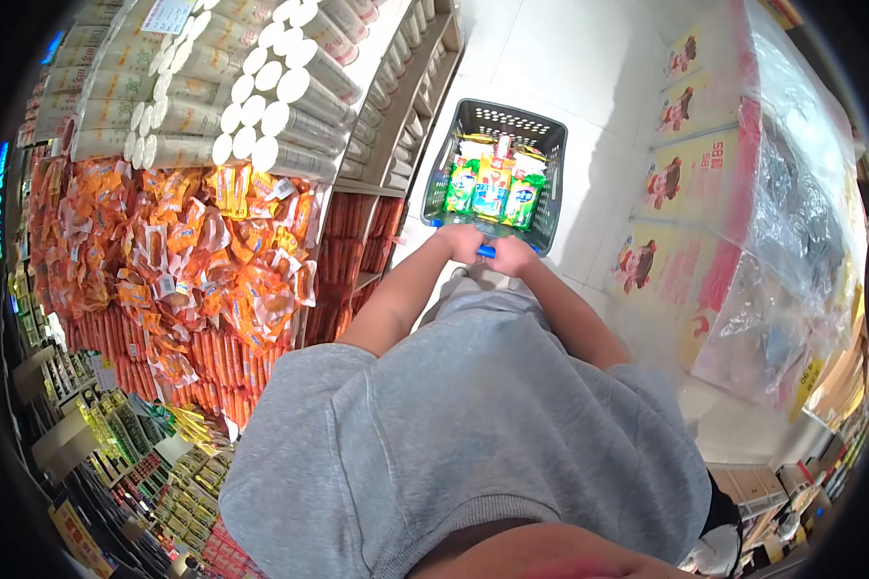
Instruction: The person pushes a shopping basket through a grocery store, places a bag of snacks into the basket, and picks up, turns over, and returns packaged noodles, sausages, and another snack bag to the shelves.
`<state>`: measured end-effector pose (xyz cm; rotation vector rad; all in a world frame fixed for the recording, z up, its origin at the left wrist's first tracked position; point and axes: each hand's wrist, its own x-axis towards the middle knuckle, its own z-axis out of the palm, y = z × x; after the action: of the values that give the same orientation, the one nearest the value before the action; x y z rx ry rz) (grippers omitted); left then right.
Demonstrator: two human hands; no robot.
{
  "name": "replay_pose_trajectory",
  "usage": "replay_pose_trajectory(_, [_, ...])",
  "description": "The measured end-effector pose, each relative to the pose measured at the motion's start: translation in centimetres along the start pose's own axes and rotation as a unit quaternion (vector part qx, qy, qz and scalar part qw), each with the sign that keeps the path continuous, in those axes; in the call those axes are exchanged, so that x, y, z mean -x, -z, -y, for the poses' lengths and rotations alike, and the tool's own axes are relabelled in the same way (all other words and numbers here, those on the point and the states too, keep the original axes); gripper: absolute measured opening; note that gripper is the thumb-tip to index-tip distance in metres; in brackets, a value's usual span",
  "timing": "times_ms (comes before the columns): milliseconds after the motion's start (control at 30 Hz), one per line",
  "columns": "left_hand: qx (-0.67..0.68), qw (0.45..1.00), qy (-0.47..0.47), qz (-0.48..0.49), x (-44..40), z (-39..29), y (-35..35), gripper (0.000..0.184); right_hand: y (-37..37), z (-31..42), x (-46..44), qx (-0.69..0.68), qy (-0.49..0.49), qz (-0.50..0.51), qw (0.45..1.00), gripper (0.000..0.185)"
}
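In the head view, my left hand and my right hand are both closed around the blue handle of a dark grey shopping basket. The hands sit close together, with a short piece of the handle showing between them. Inside the basket lie several green, white and yellow packets, with an orange and blue one in the middle. Their exact kind is too small to read. The basket is in front of me, over the pale floor.
On the left stands a shelf display with white-ended rolled packs, orange-wrapped snacks and rows of red-orange sticks. Stacked printed boxes under clear plastic film line the right side. Pale tiled floor runs ahead between them.
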<state>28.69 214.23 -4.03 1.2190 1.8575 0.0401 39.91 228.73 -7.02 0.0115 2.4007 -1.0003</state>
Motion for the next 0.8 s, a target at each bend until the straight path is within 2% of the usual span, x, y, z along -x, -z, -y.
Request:
replay_pose_trajectory(133, [-0.056,0.997,0.046,-0.024,-2.6,0.5,4.0,0.033,4.9,-0.4,-2.0,0.004,-0.025,-0.023,0.999,0.026])
replay_pose_trajectory(233, [-0.084,0.981,0.137,-0.105,-4.2,-0.4,6.1,0.03,8.2,-1.0,-3.3,0.023,-0.056,-0.059,0.996,0.026])
replay_pose_trajectory(267, [-0.062,0.973,0.194,-0.103,-4.8,-1.1,7.0,0.03,8.5,-2.1,-4.3,0.036,-0.046,-0.077,0.995,0.029])
replay_pose_trajectory(367, [-0.065,0.928,0.207,-0.303,-7.1,-0.3,5.4,0.034,10.4,-4.6,-6.9,0.039,0.002,-0.08,0.996,0.031])
replay_pose_trajectory(400, [-0.054,0.923,0.218,-0.311,-7.4,-0.7,5.8,0.04,11.1,-5.0,-7.3,0.051,0.014,-0.075,0.996,0.034])
replay_pose_trajectory(500, [-0.064,0.924,0.228,-0.3,-8.2,-1.1,7.8,0.04,12.7,-5.5,-8.3,0.053,0.007,-0.081,0.995,0.035])
replay_pose_trajectory(667, [-0.046,0.955,0.241,-0.167,-9.4,0.6,10.5,0.036,13.3,-5.6,-8.9,0.078,-0.004,-0.115,0.99,0.031])
replay_pose_trajectory(767, [-0.051,0.971,0.234,-0.006,-9.5,0.2,13.7,0.035,13.1,-5.5,-8.8,0.071,-0.006,-0.105,0.992,0.029])
replay_pose_trajectory(800, [-0.056,0.977,0.204,-0.015,-9.4,0.4,14.1,0.035,13.6,-4.9,-8.3,0.064,-0.015,-0.111,0.992,0.027])
